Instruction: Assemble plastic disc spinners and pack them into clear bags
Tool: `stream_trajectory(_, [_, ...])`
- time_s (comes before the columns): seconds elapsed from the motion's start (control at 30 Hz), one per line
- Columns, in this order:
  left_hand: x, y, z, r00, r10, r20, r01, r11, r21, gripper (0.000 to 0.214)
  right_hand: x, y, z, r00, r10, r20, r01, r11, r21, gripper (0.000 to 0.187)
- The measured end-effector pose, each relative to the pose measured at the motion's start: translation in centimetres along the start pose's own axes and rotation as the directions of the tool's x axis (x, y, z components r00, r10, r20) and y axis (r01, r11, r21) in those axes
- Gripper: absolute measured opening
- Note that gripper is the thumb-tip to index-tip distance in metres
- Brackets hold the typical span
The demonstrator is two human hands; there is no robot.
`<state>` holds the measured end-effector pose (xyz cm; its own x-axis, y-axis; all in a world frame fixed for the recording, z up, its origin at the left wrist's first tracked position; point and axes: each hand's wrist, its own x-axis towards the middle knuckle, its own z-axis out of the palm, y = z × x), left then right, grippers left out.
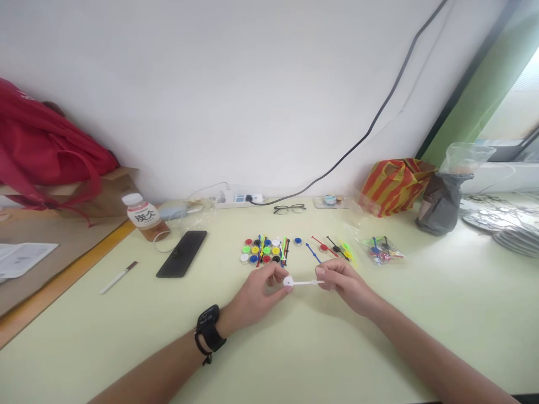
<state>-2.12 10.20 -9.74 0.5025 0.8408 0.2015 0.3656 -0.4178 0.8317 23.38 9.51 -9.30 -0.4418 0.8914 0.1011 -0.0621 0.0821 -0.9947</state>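
Note:
Between my two hands, just above the table, is a white plastic stick with a round disc [288, 281] at its left end. My left hand [261, 292] pinches the disc between thumb and fingers. The thin stick [304, 283] runs level to the right, where my right hand [340, 280] is closed on its other end. Beyond my hands lie small round pieces [255, 250] in red, blue, yellow, green, white and black, with coloured sticks [287, 251] among them. A loose blue stick [312, 252] lies near my right fingers, and a red stick with a disc [323, 247] is behind it.
A clear bag of coloured parts [382, 250] lies to the right. At left are a black phone [182, 254], a drink bottle [145, 217] and a marker [119, 277]. Glasses [289, 209] and a power strip [236, 201] sit by the wall; a striped bag [393, 188] stands back right.

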Motion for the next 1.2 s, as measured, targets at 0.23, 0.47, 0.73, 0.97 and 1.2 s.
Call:
stream_trajectory(0.23, [-0.2, 0.3, 1.1, 0.989, -0.119, 0.083, 0.142, 0.910, -0.389, 0.031, -0.1, -0.4, 1.4, 0.991, -0.030, 0.131, 0.040, 0.996, -0.079, 0.042])
stream_trajectory(0.47, [-0.2, 0.9, 1.0, 0.992, -0.084, 0.099, 0.120, 0.880, -0.459, 0.030, -0.3, -1.0, 2.3, 0.985, 0.000, 0.174, 0.042, 0.970, -0.239, 0.041])
stream_trajectory(0.73, [-0.1, 1.0, 0.9, 0.999, -0.038, 0.032, 0.048, 0.918, -0.394, 0.020, -0.4, -0.8, 2.3, 0.989, -0.098, 0.112, 0.130, 0.935, -0.330, 0.024])
stream_trajectory(0.97, [-0.3, 1.0, 1.0, 0.999, -0.004, -0.033, -0.010, 0.916, -0.401, 0.014, -0.2, -0.9, 1.8, 0.990, -0.061, 0.124, 0.046, 0.992, 0.122, 0.060])
stream_trajectory(1.2, [-0.5, 1.2, 0.9, 0.973, 0.054, -0.224, -0.124, 0.942, -0.311, 0.014, -0.1, -0.4, 2.4, 0.985, 0.089, 0.149, -0.097, 0.994, 0.045, 0.046])
